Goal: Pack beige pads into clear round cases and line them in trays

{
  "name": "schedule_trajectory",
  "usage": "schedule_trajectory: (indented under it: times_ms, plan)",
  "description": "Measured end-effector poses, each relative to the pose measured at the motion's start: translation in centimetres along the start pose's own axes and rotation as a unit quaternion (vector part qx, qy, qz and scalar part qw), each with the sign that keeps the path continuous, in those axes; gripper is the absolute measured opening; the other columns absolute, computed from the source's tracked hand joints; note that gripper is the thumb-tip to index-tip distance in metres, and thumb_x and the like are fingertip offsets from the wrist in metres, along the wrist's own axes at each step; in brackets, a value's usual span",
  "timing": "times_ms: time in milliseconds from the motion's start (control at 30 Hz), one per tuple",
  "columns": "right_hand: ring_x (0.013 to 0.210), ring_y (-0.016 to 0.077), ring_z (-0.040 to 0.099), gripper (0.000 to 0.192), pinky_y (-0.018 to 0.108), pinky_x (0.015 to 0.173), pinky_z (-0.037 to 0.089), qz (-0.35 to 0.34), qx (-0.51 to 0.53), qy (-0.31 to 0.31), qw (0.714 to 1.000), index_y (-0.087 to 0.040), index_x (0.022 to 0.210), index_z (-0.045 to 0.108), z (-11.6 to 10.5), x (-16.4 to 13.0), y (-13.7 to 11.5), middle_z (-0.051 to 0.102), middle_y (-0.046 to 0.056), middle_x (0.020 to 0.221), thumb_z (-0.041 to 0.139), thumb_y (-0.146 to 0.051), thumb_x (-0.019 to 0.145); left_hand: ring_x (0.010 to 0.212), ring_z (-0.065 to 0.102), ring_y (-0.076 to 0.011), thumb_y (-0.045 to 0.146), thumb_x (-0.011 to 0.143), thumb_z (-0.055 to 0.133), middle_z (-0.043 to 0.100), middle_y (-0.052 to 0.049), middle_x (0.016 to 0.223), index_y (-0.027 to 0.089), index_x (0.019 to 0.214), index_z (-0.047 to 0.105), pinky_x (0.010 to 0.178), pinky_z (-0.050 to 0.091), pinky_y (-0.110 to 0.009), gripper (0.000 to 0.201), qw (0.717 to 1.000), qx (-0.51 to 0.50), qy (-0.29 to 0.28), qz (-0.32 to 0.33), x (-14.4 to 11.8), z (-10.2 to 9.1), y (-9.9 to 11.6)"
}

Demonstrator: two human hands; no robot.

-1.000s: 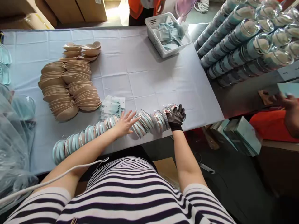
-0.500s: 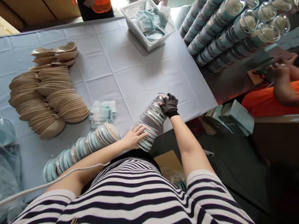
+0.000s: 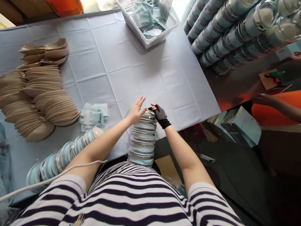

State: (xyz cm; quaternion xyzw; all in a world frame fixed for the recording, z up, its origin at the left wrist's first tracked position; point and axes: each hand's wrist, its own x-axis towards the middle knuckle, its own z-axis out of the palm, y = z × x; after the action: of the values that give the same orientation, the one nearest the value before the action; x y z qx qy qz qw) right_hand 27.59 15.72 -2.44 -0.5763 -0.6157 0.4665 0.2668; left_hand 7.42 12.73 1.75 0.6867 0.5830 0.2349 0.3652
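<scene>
A column of clear round plastic containers [image 3: 142, 138] with pale blue and beige contents lies on the table's near edge, pointing toward my body. My bare left hand [image 3: 137, 111] is at the far end's left side, fingers stretched out and the thumb side close to the last container. On the right of that end, my right hand [image 3: 160, 114], in a dark fingerless glove, has its fingers bent against the end container. A second row of similar containers [image 3: 63, 153] lies to the left, partly behind my left forearm. Small printed sachets [image 3: 94, 115] lie beyond it.
Nested beige cups [image 3: 44, 94] fill the table's left side. A white basket [image 3: 150, 42] of sachets stands at the far edge. Tall container stacks [image 3: 225, 28] stand at right, near a co-worker's arm [image 3: 277, 103]. A white cable [image 3: 56, 179] crosses my left forearm.
The container column has swung from slanting right to nearly straight in front of me. My left hand has moved from its near part to the far end; my right hand has come left and nearer.
</scene>
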Motion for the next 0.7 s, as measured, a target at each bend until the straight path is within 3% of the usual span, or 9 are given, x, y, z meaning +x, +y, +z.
schedule_trajectory:
  times_ms: [100,133,200,267,333,400,433,567,700]
  plan:
    - [0.079,0.0134,0.064,0.04,0.029,0.08,0.054,0.158,0.095,-0.011,0.983,-0.015,0.124,0.057,-3.6,1.5,2.9,0.069,0.006,0.093,0.049,-0.035,0.089,0.127,0.053,-0.0225,0.048,0.098,0.037,0.061,-0.002,0.137,0.028,0.135,0.059,0.107,0.039,-0.031,0.048,0.984,0.029,-0.157,-0.076,4.6,1.1,0.8]
    - [0.07,0.0124,0.062,0.039,0.028,0.073,0.054,0.214,0.1,-0.047,0.97,-0.015,0.122,0.058,-4.5,1.6,3.9,0.068,0.004,0.084,0.053,-0.03,0.086,0.122,0.057,-0.0218,0.047,0.097,0.038,0.065,0.0,0.131,0.029,0.129,0.064,0.103,0.042,-0.029,0.045,0.977,0.039,-0.191,-0.087,5.0,1.5,1.0]
    - [0.058,0.0115,0.057,0.038,0.026,0.061,0.054,0.285,0.105,-0.167,0.938,-0.015,0.118,0.06,-5.4,1.2,5.4,0.063,0.0,0.069,0.058,-0.02,0.08,0.117,0.06,-0.0214,0.047,0.097,0.038,0.068,0.002,0.126,0.03,0.122,0.068,0.1,0.044,-0.028,0.043,0.973,0.048,-0.206,-0.095,4.8,1.9,1.1]
    - [0.053,0.0116,0.057,0.032,0.026,0.055,0.053,0.288,0.11,-0.262,0.915,-0.016,0.111,0.062,-5.2,0.7,6.1,0.061,-0.002,0.064,0.058,-0.015,0.079,0.115,0.061,-0.021,0.049,0.097,0.038,0.07,0.003,0.122,0.032,0.122,0.069,0.098,0.045,-0.027,0.043,0.974,0.042,-0.198,-0.105,4.2,1.9,1.0]
    - [0.051,0.012,0.057,0.018,0.025,0.052,0.052,0.273,0.091,-0.297,0.91,-0.016,0.096,0.064,-4.4,0.7,6.1,0.061,-0.002,0.061,0.057,-0.013,0.08,0.111,0.063,-0.0206,0.05,0.096,0.039,0.071,0.003,0.118,0.031,0.121,0.069,0.096,0.046,-0.026,0.044,0.972,0.029,-0.198,-0.12,3.8,1.7,0.7]
    - [0.049,0.012,0.057,0.002,0.024,0.051,0.051,0.273,0.067,-0.314,0.907,-0.016,0.082,0.061,-3.9,1.0,6.0,0.059,-0.001,0.056,0.059,-0.016,0.082,0.108,0.064,-0.0202,0.05,0.095,0.04,0.072,0.003,0.115,0.03,0.121,0.07,0.093,0.048,-0.026,0.044,0.969,0.008,-0.205,-0.134,3.8,1.4,0.4]
    - [0.049,0.0119,0.057,0.005,0.024,0.051,0.051,0.277,0.065,-0.325,0.902,-0.016,0.078,0.06,-3.9,1.3,6.0,0.059,-0.001,0.054,0.061,-0.018,0.082,0.106,0.065,-0.0201,0.05,0.095,0.04,0.073,0.003,0.114,0.03,0.122,0.07,0.092,0.049,-0.026,0.045,0.968,-0.002,-0.209,-0.139,3.8,1.3,0.3]
    - [0.05,0.0116,0.059,0.017,0.024,0.053,0.054,0.282,0.123,-0.341,0.888,-0.018,0.086,0.058,-4.2,1.6,6.1,0.063,-0.001,0.059,0.069,-0.029,0.081,0.107,0.064,-0.0205,0.052,0.094,0.041,0.073,0.002,0.115,0.028,0.12,0.071,0.094,0.048,-0.026,0.046,0.967,-0.013,-0.212,-0.14,3.9,1.2,0.0]
    - [0.053,0.0121,0.059,0.016,0.025,0.054,0.055,0.272,0.131,-0.316,0.899,-0.017,0.085,0.057,-4.0,1.3,6.2,0.061,0.0,0.062,0.066,-0.03,0.081,0.107,0.064,-0.021,0.054,0.093,0.042,0.072,0.002,0.116,0.028,0.12,0.071,0.093,0.049,-0.026,0.047,0.967,-0.021,-0.206,-0.15,3.7,1.1,-0.1]
